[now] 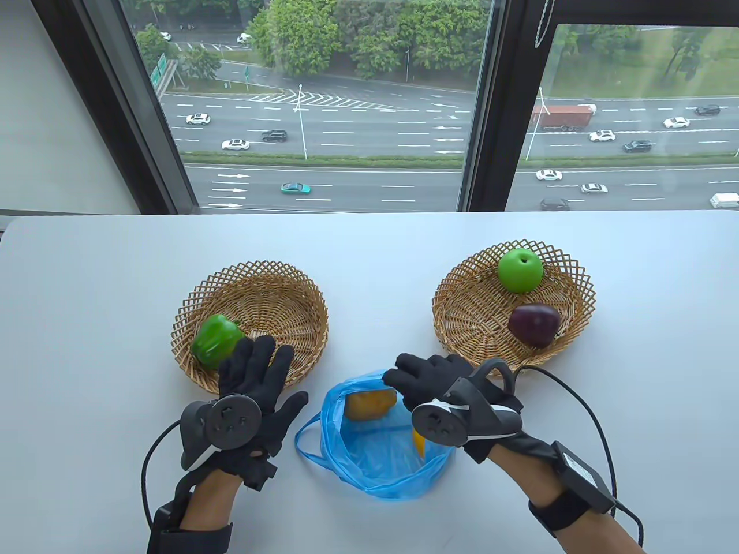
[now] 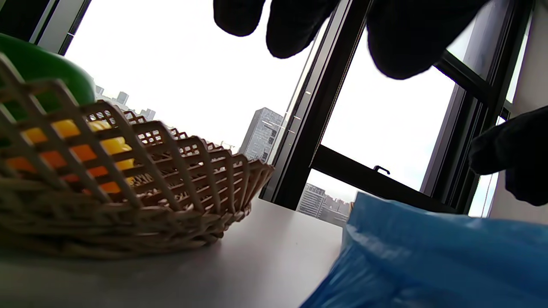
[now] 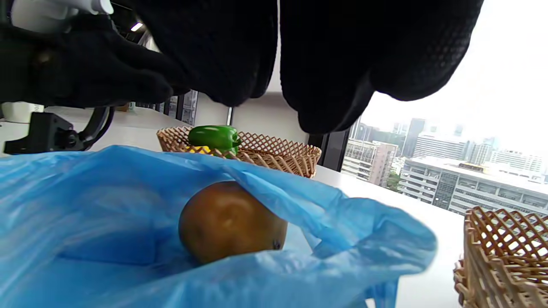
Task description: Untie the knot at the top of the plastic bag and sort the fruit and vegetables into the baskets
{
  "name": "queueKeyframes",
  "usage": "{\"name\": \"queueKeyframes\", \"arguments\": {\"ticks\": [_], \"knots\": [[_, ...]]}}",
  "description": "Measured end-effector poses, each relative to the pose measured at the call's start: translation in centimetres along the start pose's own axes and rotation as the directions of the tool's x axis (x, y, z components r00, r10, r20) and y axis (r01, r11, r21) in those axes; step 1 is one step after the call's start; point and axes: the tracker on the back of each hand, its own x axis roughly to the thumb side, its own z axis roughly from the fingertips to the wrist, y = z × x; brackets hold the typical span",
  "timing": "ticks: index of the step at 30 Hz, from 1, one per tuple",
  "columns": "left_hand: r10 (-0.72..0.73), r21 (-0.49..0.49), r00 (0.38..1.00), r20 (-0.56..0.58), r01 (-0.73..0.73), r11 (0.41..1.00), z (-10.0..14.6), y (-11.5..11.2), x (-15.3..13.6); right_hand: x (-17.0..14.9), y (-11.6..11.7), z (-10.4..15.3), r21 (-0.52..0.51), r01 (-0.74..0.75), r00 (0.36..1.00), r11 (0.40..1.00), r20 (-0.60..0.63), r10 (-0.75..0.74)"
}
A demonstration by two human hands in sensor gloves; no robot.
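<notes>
Plastic bag (image 1: 375, 444), mouth gaping upward, untied

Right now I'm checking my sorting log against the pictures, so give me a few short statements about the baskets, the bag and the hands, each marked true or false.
1. The green pepper lies in the left basket. True.
2. The right basket holds only the green apple. False: a dark purple item lies there too.
3. The blue bag is still knotted shut. False: its top is open, and a yellow item shows inside.
4. The left hand grips the pepper. False: its fingers are spread and hold nothing.
5. The right hand is over the bag's mouth. True.
</notes>
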Motion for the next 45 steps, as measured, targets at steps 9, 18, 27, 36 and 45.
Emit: {"name": "queueKeyframes", "arguments": {"ticks": [9,18,27,36,45], "knots": [[0.006,0.01,1.0,0.002,-0.006,1.0,0.1,0.3,0.0,2.3,2.6,-0.5,0.24,-0.086,0.993,0.967,0.096,0.064],[0.029,-0.008,0.999,0.017,-0.029,1.0,0.1,0.2,0.1,1.1,3.9,-0.6,0.495,-0.135,0.988,0.858,0.001,0.155],[0.024,-0.013,1.0,0.016,-0.024,1.0,0.1,0.2,0.1,1.0,5.6,-0.6,0.619,-0.145,0.976,0.772,-0.038,0.214],[0.019,-0.016,1.0,0.014,-0.019,1.0,0.0,0.2,0.2,2.0,7.6,-0.6,0.65,-0.205,0.965,0.732,0.007,0.263],[0.018,-0.011,1.0,0.015,-0.018,1.0,0.1,0.3,0.2,2.3,5.8,-0.5,0.585,-0.146,0.988,0.798,0.043,0.149]]}}
